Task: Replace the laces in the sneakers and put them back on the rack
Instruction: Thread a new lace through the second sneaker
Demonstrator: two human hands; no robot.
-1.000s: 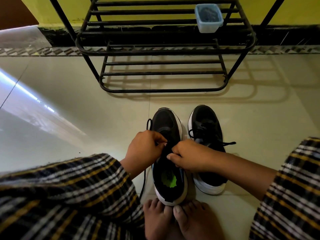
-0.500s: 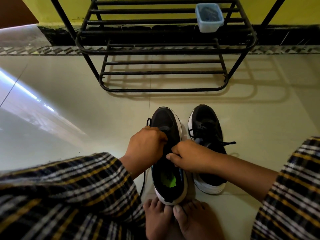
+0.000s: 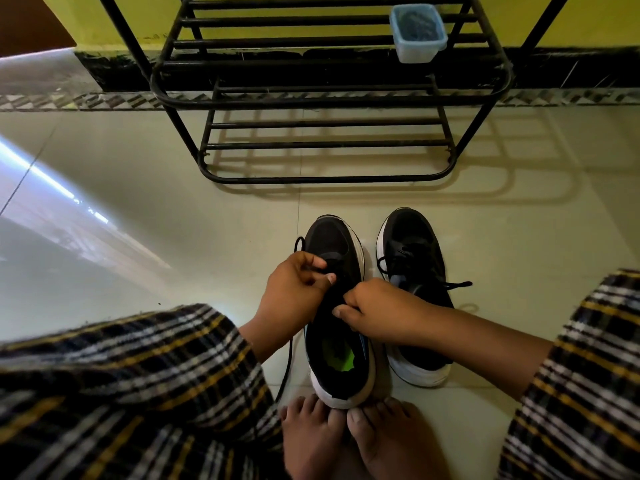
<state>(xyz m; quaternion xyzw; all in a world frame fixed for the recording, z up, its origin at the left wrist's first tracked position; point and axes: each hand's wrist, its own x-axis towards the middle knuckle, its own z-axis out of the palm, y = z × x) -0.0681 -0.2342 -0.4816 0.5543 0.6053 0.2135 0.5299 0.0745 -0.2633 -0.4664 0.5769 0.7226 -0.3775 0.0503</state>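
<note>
Setting: pale tiled floor against a yellow wall; we take the black metal rack as our landmark, its shelves holding only a small plastic tub at the upper right.

Sneakers: both stand on the floor in front of the rack, toes pointing toward it — neither is on a shelf yet.

Left sneaker: black upper, white sole, green patch on the insole; heel touching the person's bare toes. Its black lace trails loose down the outer side.

Right sneaker: just beside the first, farther right of the rack's centre; it appears laced, with ends lying loose.

Left hand: fingers curled, pinching the lace above the eyelets.

Right hand: fingers curled at the tongue, pinching what we take to be the lace; the contact itself is hidden.

Change: over the last second the left hand has lifted a little toward the rack, while the right hand has stayed put — we read this as lace being drawn through an eyelet.

Task meaning: lacing of the left sneaker is in progress; racking remains undone.
</note>
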